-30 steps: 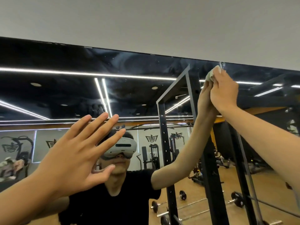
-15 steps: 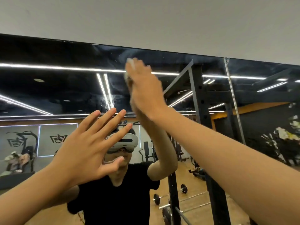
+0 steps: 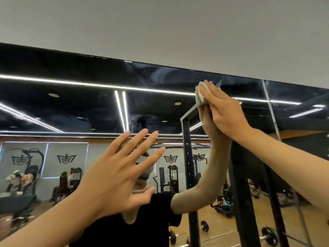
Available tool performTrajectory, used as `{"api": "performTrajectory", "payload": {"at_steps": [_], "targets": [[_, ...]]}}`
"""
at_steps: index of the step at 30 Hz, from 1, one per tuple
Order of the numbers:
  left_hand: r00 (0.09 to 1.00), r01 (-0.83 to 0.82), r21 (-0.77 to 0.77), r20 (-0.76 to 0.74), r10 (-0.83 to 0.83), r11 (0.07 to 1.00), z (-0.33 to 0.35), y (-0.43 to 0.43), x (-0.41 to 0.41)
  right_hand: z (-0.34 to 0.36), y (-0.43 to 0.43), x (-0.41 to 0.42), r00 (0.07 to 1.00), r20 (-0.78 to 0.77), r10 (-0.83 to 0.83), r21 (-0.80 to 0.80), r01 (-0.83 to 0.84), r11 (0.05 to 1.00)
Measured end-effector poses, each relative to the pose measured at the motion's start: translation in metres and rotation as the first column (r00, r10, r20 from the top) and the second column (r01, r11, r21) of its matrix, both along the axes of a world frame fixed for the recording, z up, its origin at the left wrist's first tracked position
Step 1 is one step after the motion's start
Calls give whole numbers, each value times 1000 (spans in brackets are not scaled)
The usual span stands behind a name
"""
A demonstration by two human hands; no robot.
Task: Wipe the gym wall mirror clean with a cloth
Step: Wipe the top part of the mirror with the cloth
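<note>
The cloth (image 3: 199,94), a pale, soft, bunched pad, lay against the mirror (image 3: 71,107) close under its top edge, beneath the fingertips (image 3: 211,91) of the right hand (image 3: 226,113). That hand's fingers were nearly straight and close together, pressing the cloth to the glass rather than curling round it. The left hand (image 3: 117,175) was lower and leftward, fingers straight and spread, holding nothing. Whether it touched the glossy glass could not be told.

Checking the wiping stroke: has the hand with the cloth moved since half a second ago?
Yes. The right hand pressing the cloth has swept right, back toward the mirror seam, but is still left of it.
</note>
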State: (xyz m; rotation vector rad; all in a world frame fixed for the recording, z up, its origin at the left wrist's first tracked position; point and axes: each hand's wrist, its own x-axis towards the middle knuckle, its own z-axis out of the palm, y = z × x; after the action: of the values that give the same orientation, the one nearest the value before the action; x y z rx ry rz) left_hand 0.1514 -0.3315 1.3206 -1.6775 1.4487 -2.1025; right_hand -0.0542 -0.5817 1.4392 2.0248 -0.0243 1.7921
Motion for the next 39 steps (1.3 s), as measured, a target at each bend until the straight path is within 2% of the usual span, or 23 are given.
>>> {"api": "performTrajectory", "payload": {"at_steps": [3,8,11,13,15,17,23,29,39], "targets": [[1000,-5,-2,2,5,1000,0,-1,0,15,51,38,997,-79,21,-53,-25,998],[1000,4,-16,15,-4,1000,1,1,2,17,127,83,949,-313,-41,-331,-68,941],[1000,3,-28,21,-2,1000,0,0,2,2,120,82,922,-368,-121,-456,-66,887],[1000,12,-32,26,-12,999,-1,-1,1,13,105,71,923,-349,-161,-509,-42,860],[1000,14,-28,16,-13,1000,-1,-1,1,31,97,64,934,-316,-166,-480,-6,877],[1000,19,-31,6,-19,999,-1,-1,2,47,105,68,950,-291,-116,-379,-3,925],[1000,24,-17,-10,-24,1000,0,1,5,83,149,109,985,-165,52,-120,-73,990],[1000,4,-17,-15,-4,1000,0,5,4,78,126,93,992,-127,-21,-166,0,986],[1000,4,25,-26,-4,1000,1,9,3,65,40,29,989,-85,-117,-102,108,989]]}}
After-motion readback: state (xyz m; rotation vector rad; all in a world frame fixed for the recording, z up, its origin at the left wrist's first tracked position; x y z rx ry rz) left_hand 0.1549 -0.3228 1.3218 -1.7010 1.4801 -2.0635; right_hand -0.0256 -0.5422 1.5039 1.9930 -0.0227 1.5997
